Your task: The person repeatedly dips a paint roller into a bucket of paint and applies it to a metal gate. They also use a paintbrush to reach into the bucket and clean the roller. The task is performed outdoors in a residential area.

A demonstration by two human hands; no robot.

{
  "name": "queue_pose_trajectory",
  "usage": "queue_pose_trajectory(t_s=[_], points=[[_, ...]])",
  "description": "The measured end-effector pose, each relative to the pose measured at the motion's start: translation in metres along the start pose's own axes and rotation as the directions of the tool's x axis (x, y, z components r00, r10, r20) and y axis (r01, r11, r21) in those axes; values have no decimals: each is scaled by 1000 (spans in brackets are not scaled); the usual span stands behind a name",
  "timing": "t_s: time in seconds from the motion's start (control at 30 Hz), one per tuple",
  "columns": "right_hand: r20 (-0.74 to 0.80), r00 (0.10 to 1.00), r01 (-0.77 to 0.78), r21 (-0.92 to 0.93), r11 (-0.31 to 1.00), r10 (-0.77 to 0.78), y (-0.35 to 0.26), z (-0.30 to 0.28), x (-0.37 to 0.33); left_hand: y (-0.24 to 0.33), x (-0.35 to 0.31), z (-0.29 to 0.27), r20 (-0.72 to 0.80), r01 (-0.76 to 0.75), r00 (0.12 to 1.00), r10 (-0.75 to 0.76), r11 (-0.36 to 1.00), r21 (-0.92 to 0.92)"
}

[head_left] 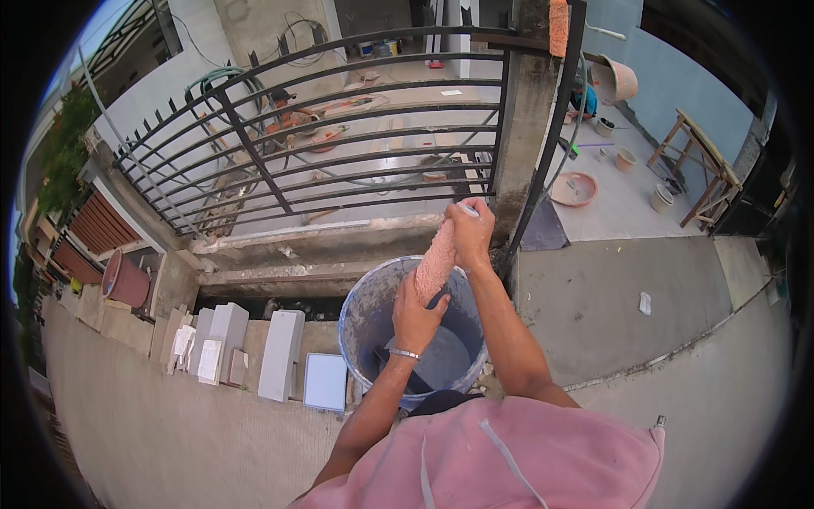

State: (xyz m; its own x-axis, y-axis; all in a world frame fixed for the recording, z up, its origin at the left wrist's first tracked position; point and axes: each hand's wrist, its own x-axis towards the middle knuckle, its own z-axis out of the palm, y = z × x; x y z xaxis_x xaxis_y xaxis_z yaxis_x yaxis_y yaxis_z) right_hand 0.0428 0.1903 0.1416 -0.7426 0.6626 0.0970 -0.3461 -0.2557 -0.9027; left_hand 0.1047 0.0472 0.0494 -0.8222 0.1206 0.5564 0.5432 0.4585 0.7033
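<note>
A fuzzy pinkish-orange paint roller cover [435, 265] slants over a big bucket [353, 321] with a bluish rim and stained inner walls. My left hand [415, 320], with a band at the wrist, closes round the cover's lower end. At its upper end my right hand [471, 231] grips it, and something pale shows between those fingers. Greyish liquid or a grey bottom [447, 356] lies inside the bucket; I cannot tell which. A similar orange roller [559, 27] rests high up beside the concrete post.
Beyond the bucket runs a black metal fence [365, 127] on a low wall, ending at a concrete post [523, 119]. Grey blocks [282, 355] and a pale blue square lid [326, 382] lie left of the bucket. A wooden trestle [699, 165] and a pink basin [574, 189] stand right.
</note>
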Motion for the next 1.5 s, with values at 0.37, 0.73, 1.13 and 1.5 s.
queue_pose_trajectory(t_s=[0.37, 0.73, 1.13, 1.5], points=[[237, 971, -83, 172, 982, 41, -34, 5, -7, -17, 44, -52, 665, 322, 746, -37, 893, -313], [529, 821, -376, 218, 901, 215, -8, 7, 16, -56, 22, -25, 826, 939, 342, 449, -127, -320], [207, 978, 96, -434, 896, -5, 13, 13, 36, -58, 49, -17, 795, 643, 607, 25, 572, -509], [205, 962, -103, -343, 934, 181, 56, -15, 26, -57, 78, -27, 781, 795, 607, -149, 128, -593]])
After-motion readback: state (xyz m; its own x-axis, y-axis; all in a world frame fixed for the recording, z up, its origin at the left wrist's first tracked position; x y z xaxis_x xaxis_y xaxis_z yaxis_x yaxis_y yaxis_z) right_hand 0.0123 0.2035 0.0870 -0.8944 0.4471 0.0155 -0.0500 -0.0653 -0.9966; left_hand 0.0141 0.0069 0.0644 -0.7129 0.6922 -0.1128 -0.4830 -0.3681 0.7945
